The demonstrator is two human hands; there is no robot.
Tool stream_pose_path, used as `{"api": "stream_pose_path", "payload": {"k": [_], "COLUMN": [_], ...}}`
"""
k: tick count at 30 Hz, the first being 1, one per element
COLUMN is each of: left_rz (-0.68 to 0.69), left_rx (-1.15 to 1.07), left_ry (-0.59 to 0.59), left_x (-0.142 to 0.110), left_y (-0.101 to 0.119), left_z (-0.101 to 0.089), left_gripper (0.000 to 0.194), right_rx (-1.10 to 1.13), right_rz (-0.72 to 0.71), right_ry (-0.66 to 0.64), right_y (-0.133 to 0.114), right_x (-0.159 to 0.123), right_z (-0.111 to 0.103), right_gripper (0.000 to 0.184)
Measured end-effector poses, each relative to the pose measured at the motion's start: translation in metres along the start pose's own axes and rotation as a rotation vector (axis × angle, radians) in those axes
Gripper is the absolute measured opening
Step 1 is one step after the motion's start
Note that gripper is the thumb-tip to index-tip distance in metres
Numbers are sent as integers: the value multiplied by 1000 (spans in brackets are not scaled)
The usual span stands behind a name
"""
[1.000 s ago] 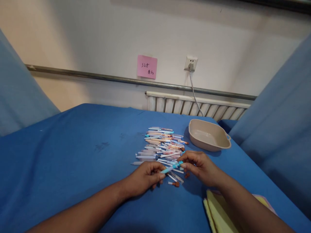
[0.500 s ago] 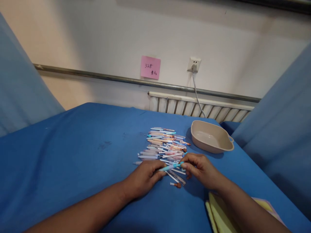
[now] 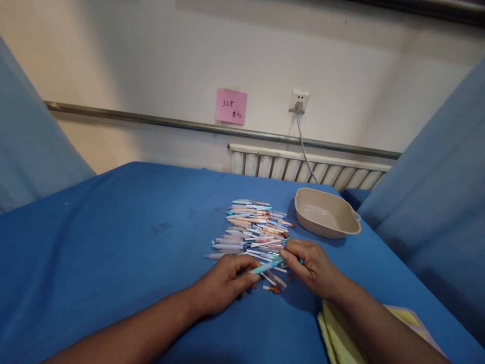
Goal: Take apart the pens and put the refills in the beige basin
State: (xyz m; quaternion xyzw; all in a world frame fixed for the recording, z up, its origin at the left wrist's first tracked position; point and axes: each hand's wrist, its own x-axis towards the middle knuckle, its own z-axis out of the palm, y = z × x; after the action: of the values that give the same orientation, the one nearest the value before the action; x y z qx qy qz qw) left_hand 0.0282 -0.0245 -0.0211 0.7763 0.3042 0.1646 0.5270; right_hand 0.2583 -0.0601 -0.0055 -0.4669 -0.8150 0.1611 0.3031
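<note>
A light-blue and turquoise pen [image 3: 266, 267] is held up between my two hands, above a row of pen parts. My left hand [image 3: 231, 278] is closed round its left end, thumb along the barrel. The fingertips of my right hand [image 3: 308, 265] pinch its turquoise right end. Behind and below lie several pen barrels [image 3: 238, 222], pale and orange, side by side, with thin white refills [image 3: 265, 243] among them. Near my left fingers, a clear tube [image 3: 278, 280] and a small brown-and-white piece [image 3: 272, 289] rest on the cloth.
A beige plastic basin [image 3: 326, 212] stands at the back right on the blue cloth [image 3: 113, 242]. Folded yellow cloth [image 3: 337, 333] lies under my right forearm. Behind are a radiator [image 3: 273, 164], a plugged-in cord [image 3: 304, 146] and a pink note [image 3: 231, 106]. Blue curtains [image 3: 439, 187] hang at both sides.
Both hands keep hold of the pen, which has tilted a little more, its right end higher. The whole view has shifted slightly.
</note>
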Motion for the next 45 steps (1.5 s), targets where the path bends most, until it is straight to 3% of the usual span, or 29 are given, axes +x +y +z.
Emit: {"api": "stream_pose_path", "payload": {"k": [11,17,22,33,38,45], "left_rz": [8,73,24,-70,-84,-23], "left_rx": [46,103,58,-103,-107,-33], "left_ry": [4,-7,-18,45,38,15], "left_x": [0,-1,-1,5,5,1], "left_y": [-1,6,5,-3,-2,1], "left_z": [0,-3,-1,-1,-1,-1], "left_gripper": [18,19,18,22,22,22], "right_rx": [-39,66,123,470,432,379], "right_rz": [74,162,200,223,212,238], "right_ry": [44,33,50,163,175,183], "right_y": [3,2,1,2,5,6], "right_x": [-2,0,-1,-5,-3,-2], "right_z": [10,14,14,17,20,20], "right_gripper": [47,55,58,31,22,35]}}
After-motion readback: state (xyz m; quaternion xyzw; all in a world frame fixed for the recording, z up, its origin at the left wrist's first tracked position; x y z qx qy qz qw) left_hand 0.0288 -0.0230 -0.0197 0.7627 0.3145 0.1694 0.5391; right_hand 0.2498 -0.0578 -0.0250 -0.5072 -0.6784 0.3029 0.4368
